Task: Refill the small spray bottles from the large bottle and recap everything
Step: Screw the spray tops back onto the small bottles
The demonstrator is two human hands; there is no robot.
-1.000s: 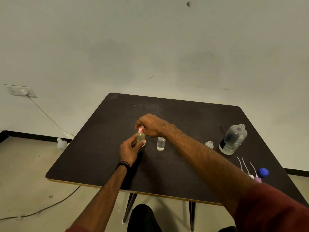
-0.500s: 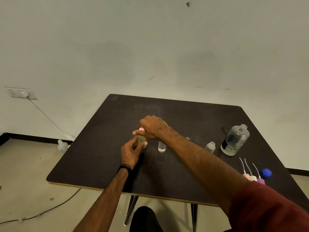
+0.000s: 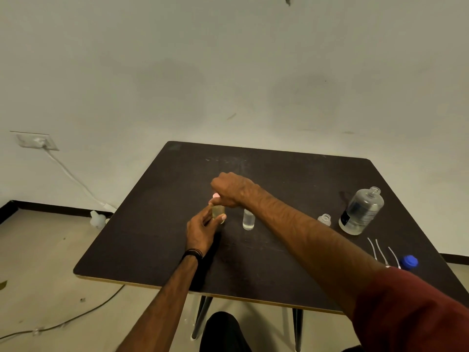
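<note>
Dark wood-look table (image 3: 157, 240) with a pale edge strip, set against a plain off-white wall (image 3: 228, 72).

Left hand (image 3: 201, 231), black band at the wrist, fingers curled around a small yellowish bottle (image 3: 218, 212) standing near the middle of the table; thumb tip pressed against its right side.

Right hand (image 3: 232, 189) comes in from above, knuckles up, fingers bunched and pinching a pink cap (image 3: 216, 196) that sits at the top of that same bottle. Whether the cap is fully seated cannot be told; the hand covers the neck. Dark red sleeve (image 3: 416, 313) on the right arm.

Just right of the held bottle, apart from it: a small clear bottle (image 3: 248, 219), upright, uncapped as far as can be seen, with clear liquid in it.

Further right, behind the right forearm: another small clear bottle (image 3: 324, 219), only its neck and shoulder showing.

Beside that, near the right edge: large clear bottle (image 3: 361, 212), open threaded neck, dark label on its left side. It appears tilted in this wide-angle view.

Nearer the front right corner: three thin white dip tubes (image 3: 380, 251) side by side, their spray heads hidden by the sleeve; a blue cap (image 3: 408, 262) just right of them.

Wall socket (image 3: 36, 141) at left, white cable (image 3: 73, 179) running down to the floor.
</note>
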